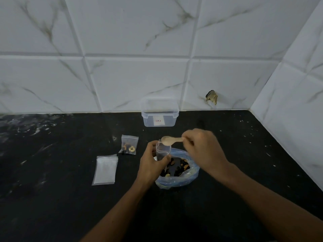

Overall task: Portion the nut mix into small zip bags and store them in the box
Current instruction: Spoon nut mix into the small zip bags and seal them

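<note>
My left hand (153, 163) grips a small clear zip bag (162, 151), held upright with its mouth open. My right hand (202, 149) pinches the handle of a pale wooden spoon (170, 140), whose bowl sits tilted over the bag's mouth. Just below both hands lies a large blue-tinted bag of nut mix (180, 172), open at the top. One filled zip bag (129, 144) rests on the black counter to the left. A clear plastic box (160, 113) stands open by the wall; a white label shows through its front.
A stack of empty zip bags (105, 170) lies flat at the left on the counter (61, 172). Marble-look tiled walls close the back and right side, with a chipped hole (212, 97) low in the back wall.
</note>
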The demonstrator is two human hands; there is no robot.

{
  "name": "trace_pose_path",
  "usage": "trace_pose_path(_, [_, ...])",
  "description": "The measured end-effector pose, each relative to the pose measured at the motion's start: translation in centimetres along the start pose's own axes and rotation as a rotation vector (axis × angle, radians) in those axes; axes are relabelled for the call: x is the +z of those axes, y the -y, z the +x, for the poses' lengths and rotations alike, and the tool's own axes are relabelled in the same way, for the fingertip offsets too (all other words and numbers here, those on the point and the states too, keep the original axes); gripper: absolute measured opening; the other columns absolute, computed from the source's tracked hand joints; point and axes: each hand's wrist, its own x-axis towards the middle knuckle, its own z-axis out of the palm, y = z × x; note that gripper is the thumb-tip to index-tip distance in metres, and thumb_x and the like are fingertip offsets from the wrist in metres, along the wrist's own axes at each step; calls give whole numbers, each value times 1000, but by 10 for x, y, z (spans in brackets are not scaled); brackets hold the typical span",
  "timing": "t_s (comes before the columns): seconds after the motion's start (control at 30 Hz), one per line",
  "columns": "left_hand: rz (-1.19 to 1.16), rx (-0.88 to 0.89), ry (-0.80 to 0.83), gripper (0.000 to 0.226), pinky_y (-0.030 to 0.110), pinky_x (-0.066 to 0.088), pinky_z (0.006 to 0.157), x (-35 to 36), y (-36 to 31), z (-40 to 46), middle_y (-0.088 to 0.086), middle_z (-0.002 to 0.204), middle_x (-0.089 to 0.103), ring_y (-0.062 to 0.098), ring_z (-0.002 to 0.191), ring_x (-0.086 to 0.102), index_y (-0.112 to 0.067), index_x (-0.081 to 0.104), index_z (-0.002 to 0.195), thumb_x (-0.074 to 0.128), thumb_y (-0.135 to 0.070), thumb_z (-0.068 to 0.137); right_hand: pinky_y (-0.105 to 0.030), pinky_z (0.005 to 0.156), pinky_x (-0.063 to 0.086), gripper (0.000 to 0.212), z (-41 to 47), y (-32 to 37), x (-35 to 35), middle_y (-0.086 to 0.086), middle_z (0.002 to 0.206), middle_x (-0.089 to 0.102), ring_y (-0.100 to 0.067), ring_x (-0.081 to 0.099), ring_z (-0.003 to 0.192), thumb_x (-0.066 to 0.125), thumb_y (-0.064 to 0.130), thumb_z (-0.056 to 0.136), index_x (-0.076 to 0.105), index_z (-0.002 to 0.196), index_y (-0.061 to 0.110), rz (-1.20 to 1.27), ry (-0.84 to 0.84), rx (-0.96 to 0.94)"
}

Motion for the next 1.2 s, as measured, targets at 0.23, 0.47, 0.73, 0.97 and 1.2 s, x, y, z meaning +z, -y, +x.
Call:
trace_pose_path(0.23, [-28, -15, -36, 44, 20, 50, 82, -20, 9, -5, -14, 111, 64, -2, 102, 62, -37, 53, 113, 78, -22, 80, -24, 58, 56, 19, 1, -45, 11, 0, 67, 67, -8, 64, 56, 55, 14, 94, 72, 86, 16, 167, 114, 378])
trace_pose_path(0.47, [-42, -51, -7, 48, 25, 52, 86, -25, 17, -10, -12, 117, 60, 3, 107, 60, -33, 50, 122, 75, -20, 83, -26, 62, 57, 17, -18, -63, 81, 5, 73, 63, -6, 62, 64, 52, 22, 98, 66, 89, 18, -91, 239, 396])
trace_pose_path(0.73, [-42, -45, -4, 47, 23, 51, 83, -25, 20, -9, -12, 117, 61, 2, 108, 61, -33, 51, 121, 75, -19, 84, -29, 60, 54, 23, -10, -50, 108, -8, 78, 70, -14, 65, 62, 52, 13, 96, 70, 82, 9, 113, 354, 521])
trace_pose_path(0.97, [-38, -55, 4, 46, 22, 52, 82, -26, 20, -7, -14, 115, 61, 0, 107, 60, -36, 51, 119, 74, -19, 84, -22, 61, 56, 19, -7, -57, 100, -2, 85, 69, -9, 69, 69, 52, 14, 98, 70, 94, 13, 206, 420, 604])
trace_pose_path(1.2, [-24, -55, 4, 46, 22, 50, 82, -27, 18, -7, -14, 115, 59, 2, 107, 59, -40, 50, 117, 74, -19, 84, -19, 50, 45, 14, -9, -61, 85, -6, 80, 67, -9, 60, 58, 56, 10, 95, 70, 94, 11, 452, 419, 789])
